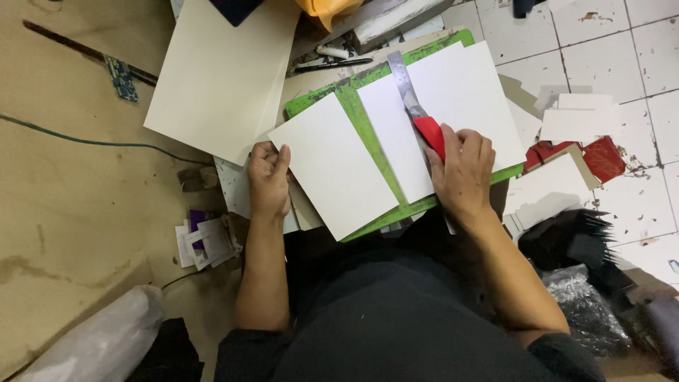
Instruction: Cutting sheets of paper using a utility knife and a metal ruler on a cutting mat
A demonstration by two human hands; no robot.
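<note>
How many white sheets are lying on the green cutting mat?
2: one white sheet at the mat's left end, under the left hand; another right of the metal ruler, under the right hand. More may lie beneath.

A green cutting mat [368, 138] lies across the floor where brown boards [64, 212] meet white tiles [601, 42], with a cream sheet [219, 78] at its left edge and card scraps [576, 120] to its right.

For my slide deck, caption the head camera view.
Right hand holds red cutter by metal ruler; left hand grips white card.
</note>
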